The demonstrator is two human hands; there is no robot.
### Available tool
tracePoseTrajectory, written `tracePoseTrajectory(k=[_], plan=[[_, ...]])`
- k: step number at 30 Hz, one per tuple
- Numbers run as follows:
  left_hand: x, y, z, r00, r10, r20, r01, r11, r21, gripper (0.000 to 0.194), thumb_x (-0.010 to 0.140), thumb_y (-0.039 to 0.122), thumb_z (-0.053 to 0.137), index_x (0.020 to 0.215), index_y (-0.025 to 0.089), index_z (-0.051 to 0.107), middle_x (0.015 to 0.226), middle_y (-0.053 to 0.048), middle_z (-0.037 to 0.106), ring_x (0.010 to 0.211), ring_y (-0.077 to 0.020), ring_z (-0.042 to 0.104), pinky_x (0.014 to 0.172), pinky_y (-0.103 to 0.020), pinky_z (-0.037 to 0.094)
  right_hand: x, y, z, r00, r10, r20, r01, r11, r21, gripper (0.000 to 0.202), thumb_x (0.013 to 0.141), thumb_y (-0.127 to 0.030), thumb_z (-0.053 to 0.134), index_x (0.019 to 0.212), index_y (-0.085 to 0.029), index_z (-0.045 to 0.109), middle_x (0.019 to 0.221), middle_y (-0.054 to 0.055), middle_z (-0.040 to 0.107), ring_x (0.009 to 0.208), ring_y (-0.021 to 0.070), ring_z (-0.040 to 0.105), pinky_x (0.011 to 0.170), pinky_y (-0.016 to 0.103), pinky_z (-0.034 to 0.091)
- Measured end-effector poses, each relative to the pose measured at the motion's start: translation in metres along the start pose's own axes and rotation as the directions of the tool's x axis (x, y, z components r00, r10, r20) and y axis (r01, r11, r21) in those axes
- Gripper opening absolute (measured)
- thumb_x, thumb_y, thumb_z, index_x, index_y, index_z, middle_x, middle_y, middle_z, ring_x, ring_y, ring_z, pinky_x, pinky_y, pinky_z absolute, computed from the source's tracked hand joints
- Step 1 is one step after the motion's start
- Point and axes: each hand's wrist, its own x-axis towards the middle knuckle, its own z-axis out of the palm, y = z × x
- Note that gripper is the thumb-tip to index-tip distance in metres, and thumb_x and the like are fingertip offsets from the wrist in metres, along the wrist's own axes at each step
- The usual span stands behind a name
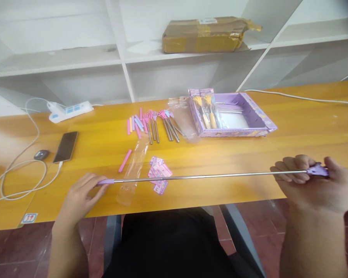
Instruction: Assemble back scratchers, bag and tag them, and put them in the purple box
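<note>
A telescopic back scratcher [203, 176] stretches level across the front of the table, its metal rod drawn out long. My left hand [81, 193] pinches the lilac handle at one end. At the other end my right hand [313, 177] is closed around the purple claw head, palm turned up. Under the rod lie small printed cards [161, 170] and a clear plastic sleeve [133, 166]. A single pink handle tube [125, 160] rests beside the sleeve. Farther back are several coloured tubes [136, 124] and several collapsed back scratchers [168, 125] with pink, blue and purple heads.
A purple cardboard tray [234, 133] holds bagged back scratchers with yellow heads [208, 112]. Clear bags [185, 121] lie to its left. A phone [65, 147] on a cable, a black device [41, 155] and a power strip [71, 111] are at left. A taped box [203, 36] sits on the shelf.
</note>
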Motion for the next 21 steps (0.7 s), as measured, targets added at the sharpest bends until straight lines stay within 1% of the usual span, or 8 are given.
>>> tracePoseTrajectory(k=[3, 6, 8, 11, 13, 16, 18, 21], plan=[[-0.004, 0.001, 0.002, 0.999, -0.017, -0.041, 0.017, 1.000, 0.000, 0.010, 0.097, 0.022, 0.066, 0.104, 0.020, 0.073, 0.091, -0.005, 0.074, 0.082, -0.0187, 0.069, 0.077, -0.030, 0.055, -0.003, 0.000, -0.006, 1.000, 0.011, -0.021, -0.011, 1.000, -0.004, 0.044, 0.067, -0.060, 0.073, 0.053, -0.023, 0.055, 0.040, -0.002, 0.025, 0.041, 0.0071, 0.030, 0.057, 0.040, 0.002], [-0.008, 0.001, 0.005, 0.994, -0.017, -0.104, 0.016, 1.000, -0.014, 0.010, 0.092, 0.017, 0.068, 0.102, 0.021, 0.071, 0.084, -0.003, 0.069, 0.075, -0.0177, 0.065, 0.072, -0.030, 0.054, -0.006, 0.000, -0.006, 0.995, 0.016, -0.094, -0.016, 1.000, 0.010, 0.043, 0.068, -0.060, 0.073, 0.054, -0.025, 0.054, 0.043, -0.002, 0.024, 0.042, 0.0082, 0.028, 0.057, 0.039, 0.003], [-0.009, 0.002, 0.006, 0.987, -0.025, -0.162, 0.013, 0.997, -0.072, 0.011, 0.090, 0.015, 0.069, 0.099, 0.021, 0.071, 0.080, -0.003, 0.066, 0.072, -0.0176, 0.061, 0.069, -0.031, 0.052, -0.007, 0.000, -0.003, 0.991, 0.019, -0.132, -0.017, 1.000, 0.017, 0.043, 0.066, -0.060, 0.075, 0.054, -0.025, 0.052, 0.044, -0.003, 0.024, 0.041, 0.0078, 0.027, 0.057, 0.039, 0.003], [-0.009, 0.004, 0.006, 0.980, -0.044, -0.192, 0.010, 0.984, -0.175, 0.013, 0.089, 0.013, 0.069, 0.099, 0.021, 0.072, 0.078, -0.002, 0.065, 0.069, -0.0168, 0.058, 0.064, -0.031, 0.050, -0.006, -0.001, -0.001, 0.988, 0.020, -0.153, -0.017, 1.000, 0.017, 0.044, 0.065, -0.058, 0.078, 0.054, -0.025, 0.051, 0.046, -0.004, 0.024, 0.040, 0.0071, 0.027, 0.057, 0.039, 0.003], [-0.009, 0.006, 0.005, 0.980, -0.044, -0.196, 0.008, 0.983, -0.183, 0.015, 0.088, 0.012, 0.069, 0.099, 0.021, 0.074, 0.077, -0.001, 0.065, 0.064, -0.0144, 0.055, 0.060, -0.028, 0.047, -0.005, -0.002, -0.001, 0.986, 0.027, -0.166, -0.022, 0.999, 0.033, 0.043, 0.069, -0.057, 0.075, 0.054, -0.025, 0.049, 0.045, -0.004, 0.024, 0.041, 0.0071, 0.026, 0.058, 0.039, 0.003], [-0.006, 0.009, 0.007, 0.979, -0.043, -0.201, 0.011, 0.987, -0.159, 0.015, 0.086, 0.011, 0.069, 0.097, 0.021, 0.074, 0.074, 0.001, 0.064, 0.057, -0.0111, 0.050, 0.052, -0.025, 0.041, -0.005, -0.001, 0.000, 0.977, 0.036, -0.211, -0.020, 0.997, 0.078, 0.041, 0.077, -0.053, 0.068, 0.055, -0.025, 0.049, 0.046, -0.003, 0.023, 0.042, 0.0086, 0.026, 0.060, 0.040, 0.002], [-0.005, 0.010, 0.009, 0.979, -0.048, -0.198, 0.013, 0.985, -0.174, 0.016, 0.086, 0.009, 0.068, 0.096, 0.020, 0.074, 0.074, 0.001, 0.065, 0.058, -0.0110, 0.053, 0.051, -0.023, 0.042, -0.003, 0.000, 0.001, 0.973, 0.046, -0.227, -0.024, 0.995, 0.100, 0.039, 0.081, -0.051, 0.062, 0.055, -0.024, 0.050, 0.047, -0.001, 0.022, 0.043, 0.0097, 0.025, 0.060, 0.041, 0.002], [-0.003, 0.011, 0.012, 0.980, -0.055, -0.193, 0.014, 0.978, -0.206, 0.016, 0.086, 0.008, 0.067, 0.096, 0.019, 0.074, 0.078, -0.001, 0.069, 0.064, -0.0126, 0.062, 0.056, -0.022, 0.049, 0.003, 0.003, 0.004, 0.972, 0.072, -0.223, -0.046, 0.992, 0.118, 0.038, 0.084, -0.047, 0.055, 0.054, -0.024, 0.051, 0.050, -0.001, 0.023, 0.045, 0.0096, 0.025, 0.059, 0.042, 0.004]])
